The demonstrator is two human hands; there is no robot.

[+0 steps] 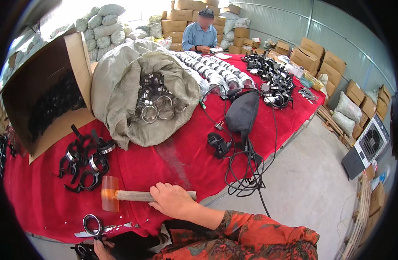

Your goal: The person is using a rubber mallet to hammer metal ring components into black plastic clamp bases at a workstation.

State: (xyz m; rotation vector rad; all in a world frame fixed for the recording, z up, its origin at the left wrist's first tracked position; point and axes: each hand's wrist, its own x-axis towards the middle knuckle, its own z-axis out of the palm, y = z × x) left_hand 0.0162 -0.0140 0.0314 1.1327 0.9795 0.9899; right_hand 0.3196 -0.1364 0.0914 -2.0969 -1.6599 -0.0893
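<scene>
My right hand point(175, 201) is wrapped around the wooden handle of a mallet point(110, 194). Its translucent orange head points left, low over the red cloth. At the table's front edge, my left hand point(103, 250) grips a black strap-like piece with a silver metal ring point(97, 232) standing up from it. Most of that hand is cut off by the picture's lower edge. Beyond the mallet head lies a loose group of black strap-like pieces with metal rings point(95, 162). More dark ringed pieces point(84, 250) show below the table edge, beside my left hand.
A woven sack point(181, 97) spills metal rings; a carton point(84, 71) with black parts stands left. Tangled cables point(251, 173) and a black pouch point(242, 112) lie right of centre. Black parts point(272, 80) heap farther back. A person point(199, 37) sits at the far end.
</scene>
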